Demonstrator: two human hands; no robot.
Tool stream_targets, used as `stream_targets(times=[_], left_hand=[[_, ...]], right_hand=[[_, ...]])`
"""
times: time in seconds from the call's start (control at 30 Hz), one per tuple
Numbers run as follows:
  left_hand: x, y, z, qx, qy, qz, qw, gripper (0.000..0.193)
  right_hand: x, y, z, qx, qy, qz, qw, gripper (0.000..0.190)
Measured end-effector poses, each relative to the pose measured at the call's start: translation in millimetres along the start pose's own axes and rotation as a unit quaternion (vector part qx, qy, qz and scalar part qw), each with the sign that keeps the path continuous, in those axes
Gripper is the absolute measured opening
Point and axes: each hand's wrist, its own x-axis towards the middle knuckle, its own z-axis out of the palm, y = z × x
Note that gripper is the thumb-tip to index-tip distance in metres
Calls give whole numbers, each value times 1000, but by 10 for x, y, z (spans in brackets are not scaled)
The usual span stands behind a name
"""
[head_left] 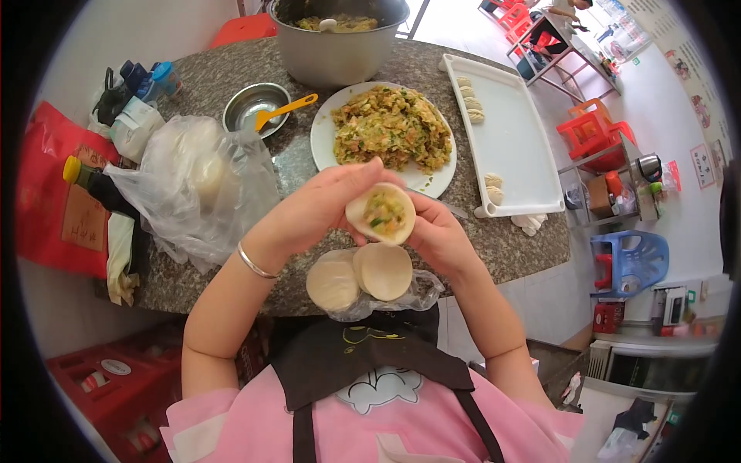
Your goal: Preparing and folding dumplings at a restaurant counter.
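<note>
Between my two hands is a round dough wrapper [354, 212] with a mound of chopped vegetable filling [384, 215] on it. My left hand [324, 199] cups it from the left, and my right hand [435, 228] grips its right edge. A metal utensil [454, 209] shows partly beyond my right hand. Just below lie two stacks of round wrappers [386, 272] on clear plastic film [427, 292]. A white plate [322, 144] heaped with filling [393, 130] stands beyond my hands. Pleated dumplings [473, 104] lie in a white tray [518, 139] on the right.
A large metal pot [341, 55] stands at the back, near a steel bowl [234, 113] with a yellow spatula [286, 111]. A plastic bag [202, 179] of dough and a yellow-capped bottle [98, 185] are at left. A person [570, 11] works at a far table.
</note>
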Motion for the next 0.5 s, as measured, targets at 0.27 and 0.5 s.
stream_targets(times=[0.27,0.5], left_hand=[[-36,-174,165,170,95,147,970,79],[-38,-296,274,434,201,308,822,60]], right_hand=[[-79,30,-30,73,76,-69,992,44],[-118,87,152,48,74,-100,991,45]])
